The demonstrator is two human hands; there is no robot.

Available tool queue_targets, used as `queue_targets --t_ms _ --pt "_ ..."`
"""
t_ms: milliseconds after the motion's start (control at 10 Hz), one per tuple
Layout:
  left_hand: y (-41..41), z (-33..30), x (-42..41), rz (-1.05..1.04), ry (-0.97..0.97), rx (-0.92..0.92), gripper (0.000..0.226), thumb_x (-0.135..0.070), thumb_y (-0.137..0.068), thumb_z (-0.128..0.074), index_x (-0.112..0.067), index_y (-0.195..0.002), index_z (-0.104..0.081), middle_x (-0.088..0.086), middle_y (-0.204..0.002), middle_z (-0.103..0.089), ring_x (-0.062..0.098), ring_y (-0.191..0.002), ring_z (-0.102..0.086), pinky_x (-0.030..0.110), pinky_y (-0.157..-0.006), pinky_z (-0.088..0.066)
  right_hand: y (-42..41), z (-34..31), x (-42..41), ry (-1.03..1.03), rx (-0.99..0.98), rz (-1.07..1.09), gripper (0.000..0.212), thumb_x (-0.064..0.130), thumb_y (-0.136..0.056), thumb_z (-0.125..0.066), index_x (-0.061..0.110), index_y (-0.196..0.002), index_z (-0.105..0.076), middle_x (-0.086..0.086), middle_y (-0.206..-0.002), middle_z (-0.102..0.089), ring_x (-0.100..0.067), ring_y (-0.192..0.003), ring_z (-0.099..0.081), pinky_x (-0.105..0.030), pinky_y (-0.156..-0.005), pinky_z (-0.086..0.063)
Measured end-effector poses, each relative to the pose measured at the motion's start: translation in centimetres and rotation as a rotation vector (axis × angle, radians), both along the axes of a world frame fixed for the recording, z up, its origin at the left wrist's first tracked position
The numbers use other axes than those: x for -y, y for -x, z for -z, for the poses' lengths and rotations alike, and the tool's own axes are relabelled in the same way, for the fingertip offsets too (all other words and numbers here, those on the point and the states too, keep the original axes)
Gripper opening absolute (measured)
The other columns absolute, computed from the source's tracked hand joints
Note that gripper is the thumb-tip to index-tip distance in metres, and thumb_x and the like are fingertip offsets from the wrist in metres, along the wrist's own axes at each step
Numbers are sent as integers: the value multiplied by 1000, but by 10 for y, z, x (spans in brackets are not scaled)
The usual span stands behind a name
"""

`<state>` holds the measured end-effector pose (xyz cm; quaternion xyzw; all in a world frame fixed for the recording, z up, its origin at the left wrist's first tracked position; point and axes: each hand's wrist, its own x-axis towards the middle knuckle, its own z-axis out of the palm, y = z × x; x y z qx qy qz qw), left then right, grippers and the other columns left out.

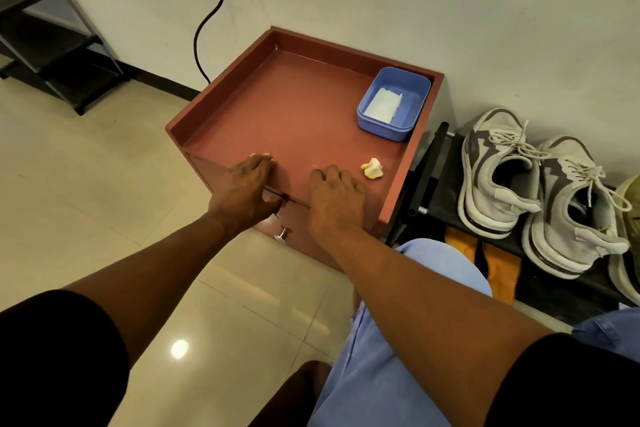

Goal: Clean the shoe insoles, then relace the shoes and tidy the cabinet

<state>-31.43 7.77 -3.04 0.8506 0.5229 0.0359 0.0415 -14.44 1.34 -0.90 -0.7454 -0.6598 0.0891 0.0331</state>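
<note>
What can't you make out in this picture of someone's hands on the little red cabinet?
- Head view: the cabinet front and drawers; the steep angle and both hands, left hand and right hand, hide them.
- What the white thing in the blue tub is: too small.
- The third shoe on the rack: cut off by the right edge.
- The insides of the grey sneakers: too dark.

Cabinet [242, 107] top: left and centre bare within raised rim; blue tub [412, 114] blocks back right corner, yellow wad [373, 168] near front right; shoes [540, 191] crowd rack alongside.
</note>
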Motion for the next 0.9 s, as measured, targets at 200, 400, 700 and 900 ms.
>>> queue_targets --t_ms 200,400,700,900 --pt "-1 5 3 -21 -26 4 84 -49 -84 -78 -9 -151 -46 12 -158 -45 34 -146 -43 45 -113 -42 2 1 -2 -40 7 -8 65 19 -82 -74 16 -141 -45 -9 -136 -49 -29 -121 -49 -40 -98 -40" --pt "-1 8 1 -32 -7 7 86 -48 -85 -79 -9 -153 -44 12 -160 -42 33 -149 -38 45 -117 -37 1 -2 -3 -29 -8 -6 65 15 -82 -73 15 -141 -45 -10 -136 -49 -30 -121 -51 -40 -96 -42" --pt "-9 -4 -4 -18 59 -87 87 -52 -85 -74 -14 -155 -41 9 -164 -38 30 -150 -37 43 -121 -35 -14 -13 5 8 -55 -92 55 12 -86 -66 12 -139 -49 -11 -137 -50 -32 -122 -50 -42 -97 -44" --pt "-29 -20 6 53 62 -91 83 -54 -91 -67 -18 -159 -35 8 -166 -33 32 -153 -32 48 -123 -30 -25 -22 7 113 -66 -176 36 19 -91 -68 10 -125 -59 -14 -129 -55 -34 -119 -54 -40 -93 -46"
